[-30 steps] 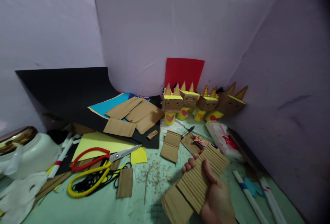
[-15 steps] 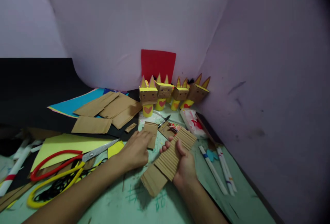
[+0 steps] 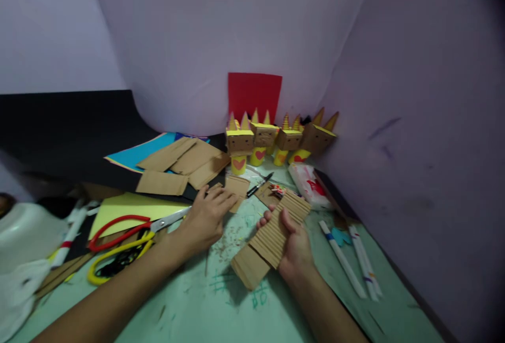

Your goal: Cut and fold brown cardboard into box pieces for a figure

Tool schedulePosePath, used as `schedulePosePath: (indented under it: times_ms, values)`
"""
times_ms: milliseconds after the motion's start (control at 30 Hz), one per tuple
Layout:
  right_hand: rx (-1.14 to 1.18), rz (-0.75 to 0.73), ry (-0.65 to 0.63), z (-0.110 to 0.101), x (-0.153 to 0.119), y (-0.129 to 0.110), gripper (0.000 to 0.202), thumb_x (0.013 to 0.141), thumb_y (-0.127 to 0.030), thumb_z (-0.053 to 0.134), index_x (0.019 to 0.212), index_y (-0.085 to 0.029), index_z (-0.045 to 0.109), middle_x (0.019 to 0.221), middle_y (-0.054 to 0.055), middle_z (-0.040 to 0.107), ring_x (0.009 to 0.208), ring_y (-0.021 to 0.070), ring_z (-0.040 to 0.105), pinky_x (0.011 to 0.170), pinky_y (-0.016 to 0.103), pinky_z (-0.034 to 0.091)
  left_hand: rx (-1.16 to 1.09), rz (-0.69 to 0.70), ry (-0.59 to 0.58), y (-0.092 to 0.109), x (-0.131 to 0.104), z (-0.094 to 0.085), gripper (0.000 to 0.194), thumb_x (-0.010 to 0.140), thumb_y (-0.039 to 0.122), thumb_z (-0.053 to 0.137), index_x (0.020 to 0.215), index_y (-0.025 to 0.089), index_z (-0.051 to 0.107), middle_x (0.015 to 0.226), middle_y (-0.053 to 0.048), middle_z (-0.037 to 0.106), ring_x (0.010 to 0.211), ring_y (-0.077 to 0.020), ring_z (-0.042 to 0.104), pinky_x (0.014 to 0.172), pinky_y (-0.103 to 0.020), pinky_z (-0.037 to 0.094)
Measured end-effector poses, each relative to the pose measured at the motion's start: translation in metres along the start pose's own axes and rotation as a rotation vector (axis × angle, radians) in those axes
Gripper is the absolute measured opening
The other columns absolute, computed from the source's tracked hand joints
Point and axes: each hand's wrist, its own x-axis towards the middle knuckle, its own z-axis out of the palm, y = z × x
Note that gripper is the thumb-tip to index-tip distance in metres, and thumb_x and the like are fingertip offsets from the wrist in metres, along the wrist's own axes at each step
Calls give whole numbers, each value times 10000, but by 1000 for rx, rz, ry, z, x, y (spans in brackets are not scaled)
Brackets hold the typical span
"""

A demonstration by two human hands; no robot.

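My right hand (image 3: 294, 243) is closed around a corrugated cardboard strip (image 3: 276, 232), thumb on top and fingertips showing at its left edge. The strip's lower end is smooth, folded cardboard. Over the table's middle, my left hand (image 3: 207, 217) has its fingers somewhat spread, with nothing seen in it. Its fingertips are beside a small cardboard piece (image 3: 238, 186). Scissors (image 3: 168, 221) with red and yellow handles lie left of that hand, blade tips hidden behind it. A black pen (image 3: 260, 184) rests just past the small piece.
Several cardboard figures (image 3: 240, 145) with pointed horns stand at the back, before a red sheet (image 3: 254, 94). Flat cardboard pieces (image 3: 161, 182) lie back left, near yellow paper (image 3: 138, 206). White markers (image 3: 342, 260) and a white packet (image 3: 310, 185) lie on the right.
The view has turned left, so most things appear farther right. My left hand has shifted left relative to the small cardboard piece, its fingers more spread. My right hand still holds the strip.
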Motion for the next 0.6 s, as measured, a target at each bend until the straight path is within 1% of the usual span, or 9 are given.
schedulePosePath:
  times_ms: [67, 133, 167, 233, 267, 367, 467, 533, 600]
  values:
    - [-31, -3, 8, 0, -1, 2, 178, 671, -292, 690, 750, -153, 613, 565, -8, 603, 533, 139, 579, 580, 276, 505, 50, -23, -88, -13, -4, -10, 673, 663, 32, 442, 1314, 204, 417, 1405, -77, 409, 1292, -259, 318, 1027, -493, 220]
    - [-48, 6, 6, 0, -1, 3, 195, 653, -298, 709, 747, -151, 621, 566, -9, 606, 530, 140, 579, 574, 280, 511, 117, -106, -110, -32, -7, -27, 681, 679, 28, 433, 1331, 223, 390, 1437, -62, 358, 1299, -232, 302, 1034, -450, 235]
    - [-52, 16, 1, 0, 0, 4, 204, 645, -303, 717, 744, -151, 622, 570, -9, 607, 530, 139, 579, 574, 285, 514, 171, -204, -70, -44, -8, -36, 640, 697, 28, 428, 1306, 225, 422, 1412, -55, 397, 1282, -213, 323, 1034, -407, 248]
    - [-57, 25, -11, 1, 0, 4, 217, 634, -310, 728, 738, -152, 623, 577, -9, 608, 533, 141, 580, 574, 292, 520, 217, -316, -17, -68, -11, -51, 492, 778, 83, 415, 1262, 151, 467, 1364, -130, 436, 1247, -270, 346, 1013, -454, 253]
    - [-63, 24, -18, 1, 0, 5, 222, 630, -312, 733, 737, -152, 623, 577, -10, 607, 535, 142, 581, 574, 294, 521, 229, -356, -7, -79, -14, -56, 471, 780, 94, 431, 1246, 138, 478, 1326, -154, 468, 1227, -302, 356, 1000, -499, 241]
    - [-84, -6, -27, 2, -1, 6, 229, 625, -314, 743, 734, -155, 619, 571, -13, 601, 535, 144, 582, 561, 293, 520, 219, -424, -35, -103, -22, -57, 480, 698, 106, 546, 1177, 141, 540, 1169, -179, 571, 1159, -361, 413, 974, -592, 198]
    - [-97, -2, -24, 2, -1, 7, 248, 620, -322, 750, 748, -156, 616, 582, -9, 608, 537, 151, 586, 540, 295, 517, 183, -465, -15, -111, -26, -53, 412, 643, 117, 585, 1053, 144, 611, 1014, -166, 610, 1084, -377, 461, 966, -609, 170]
    - [-100, 12, -23, 1, -1, 7, 258, 618, -319, 753, 763, -155, 616, 586, -7, 612, 540, 155, 591, 537, 296, 517, 136, -493, 26, -109, -26, -58, 267, 654, 146, 573, 911, 155, 646, 911, -130, 618, 1026, -356, 487, 952, -558, 218]
    - [-101, -1, -23, 2, -2, 7, 249, 628, -308, 748, 769, -154, 614, 582, -5, 614, 538, 155, 593, 541, 293, 517, 46, -520, 73, -101, -26, -70, 129, 703, 189, 524, 767, 170, 634, 797, -83, 609, 939, -307, 522, 883, -458, 312]
